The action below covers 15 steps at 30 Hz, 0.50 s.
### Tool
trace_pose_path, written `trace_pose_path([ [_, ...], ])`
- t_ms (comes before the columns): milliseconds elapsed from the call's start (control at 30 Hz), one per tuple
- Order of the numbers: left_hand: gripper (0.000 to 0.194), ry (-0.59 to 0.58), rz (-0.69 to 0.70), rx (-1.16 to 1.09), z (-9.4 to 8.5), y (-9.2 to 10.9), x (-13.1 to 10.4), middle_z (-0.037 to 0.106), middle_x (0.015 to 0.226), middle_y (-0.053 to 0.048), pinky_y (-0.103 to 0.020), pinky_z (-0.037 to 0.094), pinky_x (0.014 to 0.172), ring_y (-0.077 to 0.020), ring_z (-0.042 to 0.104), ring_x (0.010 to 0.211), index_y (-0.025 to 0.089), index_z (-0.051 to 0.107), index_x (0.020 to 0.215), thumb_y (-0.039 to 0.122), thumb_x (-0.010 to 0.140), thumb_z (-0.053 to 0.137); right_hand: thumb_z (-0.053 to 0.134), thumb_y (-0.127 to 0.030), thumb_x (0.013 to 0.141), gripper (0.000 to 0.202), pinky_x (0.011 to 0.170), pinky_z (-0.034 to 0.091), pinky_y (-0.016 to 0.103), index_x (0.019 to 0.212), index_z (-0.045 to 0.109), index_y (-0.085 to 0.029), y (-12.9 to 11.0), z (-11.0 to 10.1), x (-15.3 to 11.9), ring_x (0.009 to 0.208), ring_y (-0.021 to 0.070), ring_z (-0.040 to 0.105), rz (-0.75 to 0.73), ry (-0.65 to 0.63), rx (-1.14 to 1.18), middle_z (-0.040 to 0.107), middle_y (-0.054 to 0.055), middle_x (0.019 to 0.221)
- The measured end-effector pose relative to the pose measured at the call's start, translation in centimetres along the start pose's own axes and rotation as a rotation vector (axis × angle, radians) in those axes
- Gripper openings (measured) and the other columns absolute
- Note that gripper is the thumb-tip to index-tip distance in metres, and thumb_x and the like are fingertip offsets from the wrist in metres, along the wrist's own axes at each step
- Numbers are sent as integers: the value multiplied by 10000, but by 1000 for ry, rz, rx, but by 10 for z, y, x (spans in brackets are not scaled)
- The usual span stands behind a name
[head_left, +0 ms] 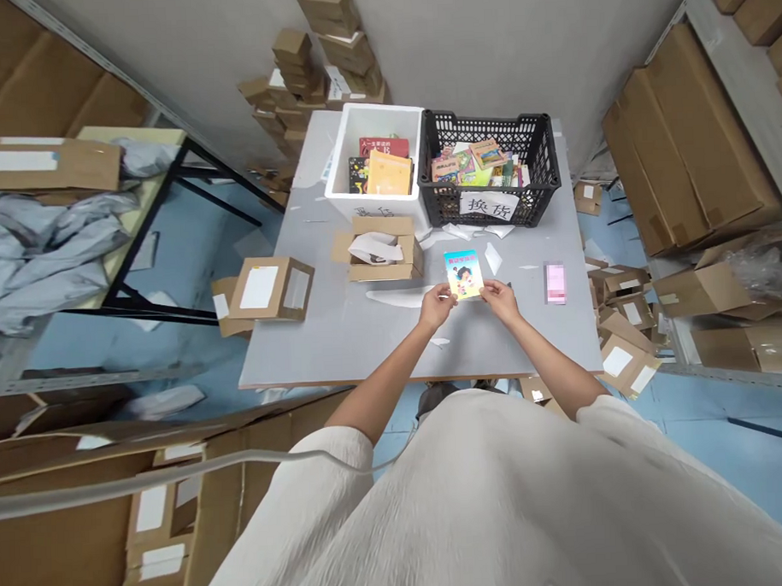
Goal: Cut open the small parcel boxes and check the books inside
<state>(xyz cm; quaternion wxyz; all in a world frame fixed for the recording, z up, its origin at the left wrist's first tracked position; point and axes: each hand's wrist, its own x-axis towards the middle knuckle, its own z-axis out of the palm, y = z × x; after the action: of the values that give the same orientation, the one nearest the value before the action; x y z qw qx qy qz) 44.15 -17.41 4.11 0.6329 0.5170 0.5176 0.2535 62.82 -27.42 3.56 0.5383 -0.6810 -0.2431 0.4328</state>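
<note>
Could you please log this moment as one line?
left hand: holding booklet | right hand: holding booklet | white bin: books inside | black crate: more books | open carton: white paper inside

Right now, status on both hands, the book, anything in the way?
Left hand and right hand gripping book, cover up. Open carton to its left, paper scraps beyond it; nothing on the book.

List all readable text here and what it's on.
"换货": paper sign on the black crate.
"人一生": red book; the rest is unclear.
White bin: handwriting partly hidden, unreadable.
Held booklet: title too small to read surely.
Phone: blurred.
Carton labels: unreadable.
</note>
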Motion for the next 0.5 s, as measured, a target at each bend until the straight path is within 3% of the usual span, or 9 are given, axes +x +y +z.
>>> trace_pose_path([
  [233, 300, 2, 61, -14, -15, 22, 24, 739, 812, -3, -321, 566, 729, -194, 745, 715, 197, 764, 1050, 258, 775, 865, 837, -524, 778, 462, 927, 663, 414, 1119, 726, -234, -28, 17, 21, 892, 246, 797, -30, -16, -22, 808, 23, 872],
  [500, 285, -127, 87, -47, -33, 51, 80, 726, 662, 14, -300, 550, 656, -182, 707, 604, 199, 730, 1054, 302, 829, 871, 803, -585, 815, 444, 732, 611, 340, 1085, 664, -260, -55, 44, 64, 676, 183, 695, -58, 43, -97, 710, -48, 709],
])
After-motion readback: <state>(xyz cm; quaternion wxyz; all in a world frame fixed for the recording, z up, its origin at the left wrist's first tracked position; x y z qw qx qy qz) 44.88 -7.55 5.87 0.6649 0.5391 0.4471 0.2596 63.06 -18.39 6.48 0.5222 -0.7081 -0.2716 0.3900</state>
